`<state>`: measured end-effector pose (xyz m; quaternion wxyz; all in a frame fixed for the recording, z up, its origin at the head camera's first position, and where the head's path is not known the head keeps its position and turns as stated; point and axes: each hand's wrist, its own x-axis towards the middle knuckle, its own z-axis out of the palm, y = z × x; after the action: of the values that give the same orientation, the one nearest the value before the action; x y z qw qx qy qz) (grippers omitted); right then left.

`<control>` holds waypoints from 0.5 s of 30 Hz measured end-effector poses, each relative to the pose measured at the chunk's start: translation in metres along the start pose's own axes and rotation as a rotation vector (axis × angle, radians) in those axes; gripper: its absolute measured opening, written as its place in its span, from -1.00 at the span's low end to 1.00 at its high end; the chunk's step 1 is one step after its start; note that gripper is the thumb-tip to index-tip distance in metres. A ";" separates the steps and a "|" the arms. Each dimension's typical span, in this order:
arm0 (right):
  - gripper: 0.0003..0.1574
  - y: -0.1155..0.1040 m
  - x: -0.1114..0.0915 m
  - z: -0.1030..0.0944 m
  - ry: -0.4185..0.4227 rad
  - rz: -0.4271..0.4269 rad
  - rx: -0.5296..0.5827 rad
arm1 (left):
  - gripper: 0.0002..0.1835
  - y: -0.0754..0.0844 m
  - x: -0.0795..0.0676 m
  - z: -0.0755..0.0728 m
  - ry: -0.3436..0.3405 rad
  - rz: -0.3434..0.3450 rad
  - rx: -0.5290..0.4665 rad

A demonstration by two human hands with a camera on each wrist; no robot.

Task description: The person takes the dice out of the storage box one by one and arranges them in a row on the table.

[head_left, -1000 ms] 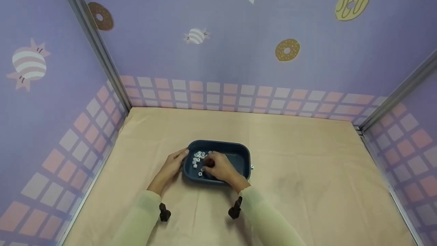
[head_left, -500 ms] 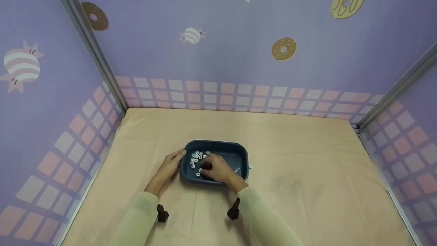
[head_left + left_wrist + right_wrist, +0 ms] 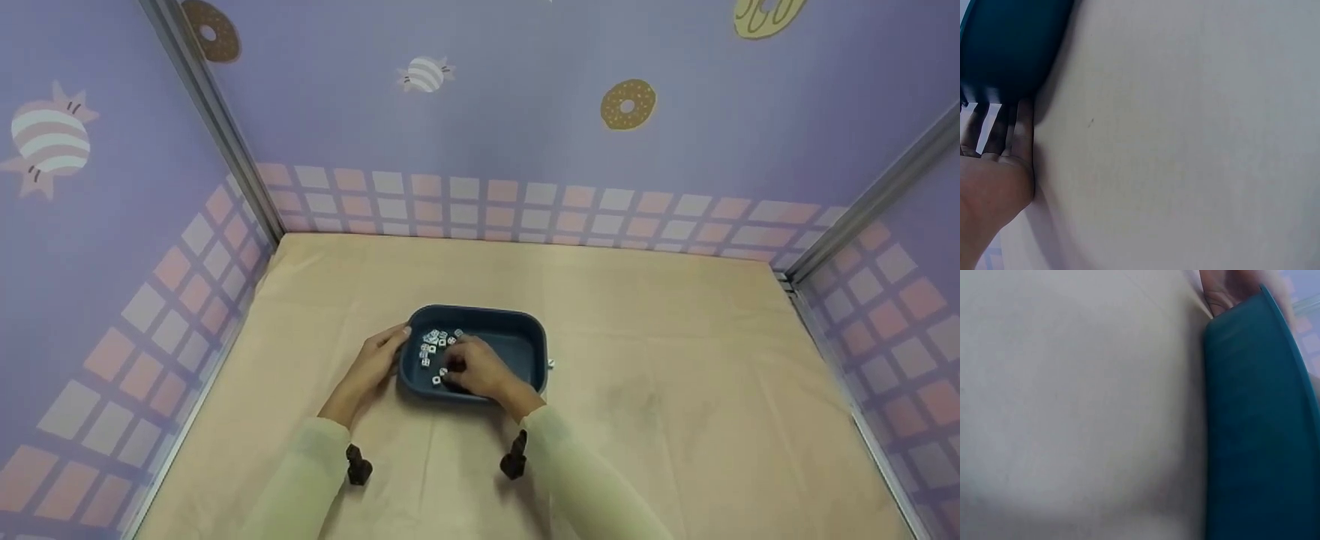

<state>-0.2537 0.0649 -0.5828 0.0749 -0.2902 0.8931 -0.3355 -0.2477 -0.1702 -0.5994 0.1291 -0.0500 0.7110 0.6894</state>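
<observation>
A dark blue tray (image 3: 517, 319) with rounded corners stands on the cloth-covered table. White dice (image 3: 433, 337) lie loosely grouped in its left part. My left hand (image 3: 371, 367) rests against the tray's left end; in the left wrist view its fingers (image 3: 1023, 132) reach straight to the outer wall. Inside the tray, my right hand (image 3: 480, 367) has its fingers curled, thumb low beside a die (image 3: 436, 380) near the front wall. Whether those fingers pinch a die is hidden. The right wrist view shows mainly the tray's outer side (image 3: 1258, 422), not the right fingers.
A small white die-like piece (image 3: 551, 364) lies on the table just outside the tray's right end. Pale cloth (image 3: 675, 360) covers the table. Purple patterned panels (image 3: 517, 112) stand at the back and both sides, with metal posts (image 3: 217, 112) in the corners.
Both hands keep nearly the same places. The whole head view has shifted slightly. A light spot in the tray's right part, seen half a second ago, no longer shows.
</observation>
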 end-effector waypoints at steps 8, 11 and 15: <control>-0.88 -0.003 -0.003 -0.019 0.020 0.033 0.009 | -0.29 0.002 0.002 0.000 -0.034 -0.006 0.003; -0.87 -0.007 -0.011 -0.036 0.015 0.013 0.022 | -0.31 0.001 0.002 -0.001 -0.047 0.006 -0.003; -0.88 -0.009 -0.027 -0.068 0.068 -0.075 0.003 | -0.33 0.001 0.000 0.000 -0.040 0.020 -0.019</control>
<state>-0.2493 0.1122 -0.5269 0.0322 -0.3119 0.8830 -0.3492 -0.2484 -0.1702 -0.5987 0.1362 -0.0303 0.7022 0.6981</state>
